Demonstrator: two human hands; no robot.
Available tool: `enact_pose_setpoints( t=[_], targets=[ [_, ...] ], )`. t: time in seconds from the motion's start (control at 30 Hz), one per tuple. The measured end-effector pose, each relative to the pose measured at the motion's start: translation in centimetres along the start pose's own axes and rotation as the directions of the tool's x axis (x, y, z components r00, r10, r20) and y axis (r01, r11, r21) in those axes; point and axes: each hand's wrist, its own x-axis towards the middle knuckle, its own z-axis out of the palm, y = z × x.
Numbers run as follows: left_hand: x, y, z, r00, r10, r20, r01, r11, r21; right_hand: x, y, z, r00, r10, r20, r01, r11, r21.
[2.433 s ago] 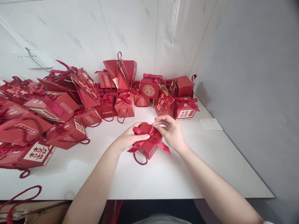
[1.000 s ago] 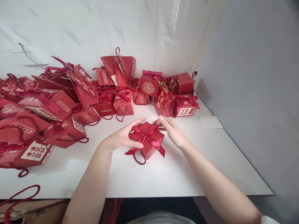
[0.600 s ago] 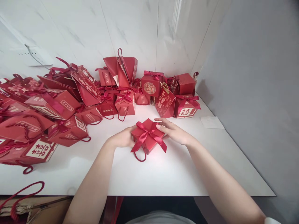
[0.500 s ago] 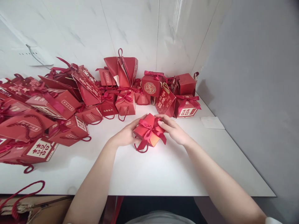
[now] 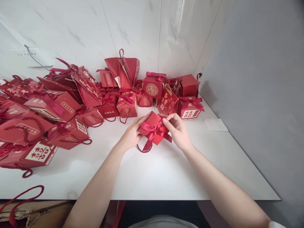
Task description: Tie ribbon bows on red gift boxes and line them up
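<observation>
A small red gift box point(image 5: 152, 119) with a dark red ribbon bow point(image 5: 154, 130) on top is between my hands above the white table. My left hand point(image 5: 133, 132) is closed round its left side, with the fingertips hidden behind the box. With thumb and fingers pinched at the right part of the ribbon and box edge, my right hand point(image 5: 177, 129) holds the other side. A twisted cord handle point(image 5: 144, 151) hangs from the box at the lower left.
Many red boxes point(image 5: 71, 134) are heaped along the left of the white table point(image 5: 152, 177). More boxes point(image 5: 190, 107) stand at the back against the wall. A white paper point(image 5: 216, 124) lies at the right. A cardboard box point(image 5: 47, 215) is below the front left edge.
The box has tilted and shifted slightly up and right in my hands. My right thumb and fingers have drawn closer together at the ribbon's right side.
</observation>
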Motion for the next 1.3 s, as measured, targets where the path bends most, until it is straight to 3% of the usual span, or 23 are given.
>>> enact_pose_setpoints(
  t=[0.23,0.47,0.57,0.7,0.8,0.9,1.07,1.3],
  targets=[
    [-0.3,-0.2,0.1,0.997,-0.077,0.022,0.078,0.996,-0.041,-0.1,0.1,0.0,0.998,-0.038,-0.051,0.041,0.997,0.062],
    [-0.5,-0.2,0.2,0.995,-0.062,0.074,0.070,0.991,-0.112,-0.4,-0.3,0.3,0.999,0.035,-0.016,-0.034,0.996,0.077],
    [-0.4,0.0,0.2,0.994,-0.067,0.090,0.087,0.966,-0.242,-0.3,-0.1,0.0,0.998,0.070,0.005,-0.070,0.990,0.124],
    [0.0,0.8,0.6,0.952,-0.287,0.107,0.297,0.780,-0.551,0.0,0.9,-0.4,0.999,0.028,0.027,-0.032,0.990,0.136],
    [0.2,1.1,1.4,0.881,-0.462,0.099,0.415,0.656,-0.630,0.0,2.2,-0.2,0.989,0.057,0.133,-0.068,0.995,0.077],
    [0.2,0.4,2.3,0.839,-0.528,0.133,0.469,0.577,-0.669,0.1,3.5,0.0,0.980,0.077,0.182,-0.080,0.997,0.011],
    [0.1,-1.4,3.2,0.868,-0.444,0.223,0.445,0.495,-0.746,0.8,4.7,-0.3,0.992,0.118,0.052,-0.121,0.991,0.050],
    [-0.2,-1.2,2.9,0.905,-0.394,0.161,0.385,0.598,-0.703,0.5,4.2,-0.1,0.992,0.071,0.108,-0.080,0.993,0.081]
  ],
)
